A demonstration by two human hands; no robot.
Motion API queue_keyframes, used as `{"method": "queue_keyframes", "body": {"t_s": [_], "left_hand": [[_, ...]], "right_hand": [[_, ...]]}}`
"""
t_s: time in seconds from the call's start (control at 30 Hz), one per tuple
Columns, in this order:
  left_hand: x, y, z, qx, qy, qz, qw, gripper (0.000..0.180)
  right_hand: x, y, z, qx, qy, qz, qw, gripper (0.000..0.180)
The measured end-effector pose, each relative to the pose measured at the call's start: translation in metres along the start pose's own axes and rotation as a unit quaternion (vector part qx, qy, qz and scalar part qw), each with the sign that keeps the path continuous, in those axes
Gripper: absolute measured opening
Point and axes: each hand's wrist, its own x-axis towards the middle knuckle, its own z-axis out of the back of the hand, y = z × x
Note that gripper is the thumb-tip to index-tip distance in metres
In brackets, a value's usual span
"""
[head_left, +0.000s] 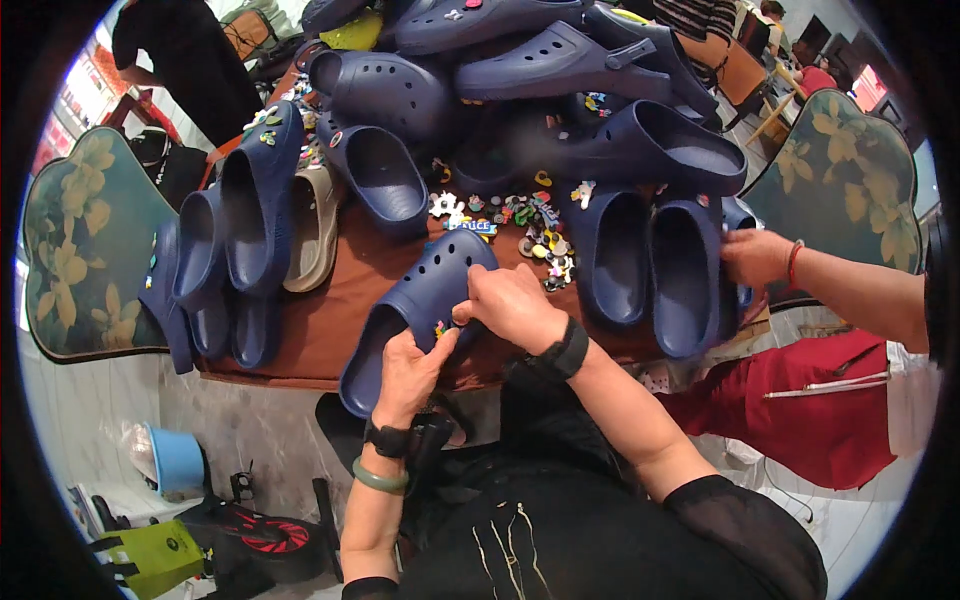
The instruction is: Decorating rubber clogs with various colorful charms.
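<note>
**Both hands on a navy clog at the table's near edge**

Navy perforated clog [415, 320]: lies at the near edge of the table [320, 325], toe pointing away and to the right, heel end overhanging toward the person. A small coloured charm [440, 328] sits on its upper, between the two hands.

Left hand [410, 375]: grasps the clog from below and at the side, near the heel opening, thumb up against the upper. Black watch and a green bangle on that wrist.

Right hand [510, 305]: curled over the top of the clog, fingertips pressed down at the charm; whether it pinches the charm or only presses it cannot be told. Black band on that wrist.

Just beyond the clog: a scatter of small charms [520, 225], many colours, spread across the middle of the brown table.

Left of it: a row of navy clogs [240, 230] stacked on edge, with one beige clog [312, 235] among them.

Right of it: a pair of navy clogs [650, 265] lying side by side. A second person's hand [757, 258], red cord at the wrist, touches the outer one; that person wears red trousers.

Far side: a heap of more navy clogs [520, 60].

Floral chair backs [80, 250] stand at both ends of the table.
</note>
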Motion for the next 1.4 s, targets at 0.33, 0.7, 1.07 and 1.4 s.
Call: {"method": "queue_keyframes", "body": {"t_s": [0.33, 0.7, 1.07, 1.4], "left_hand": [[0.002, -0.015, 0.003, -0.081, 0.034, 0.013, 0.996, 0.021], [-0.015, 0.005, 0.011, -0.049, 0.081, 0.027, 0.995, 0.020], [-0.012, -0.017, 0.022, -0.059, 0.085, 0.062, 0.993, 0.020], [-0.012, -0.037, 0.031, -0.151, 0.025, 0.112, 0.982, 0.028]], "right_hand": [[-0.023, -0.008, -0.010, 0.243, -0.085, -0.016, 0.966, 0.030], [-0.017, 0.003, 0.009, -0.103, -0.018, 0.114, 0.988, 0.037], [-0.046, -0.019, -0.004, 0.182, -0.141, 0.030, 0.973, 0.027], [-0.021, -0.067, -0.009, -0.201, -0.194, -0.060, 0.958, 0.027]]}}
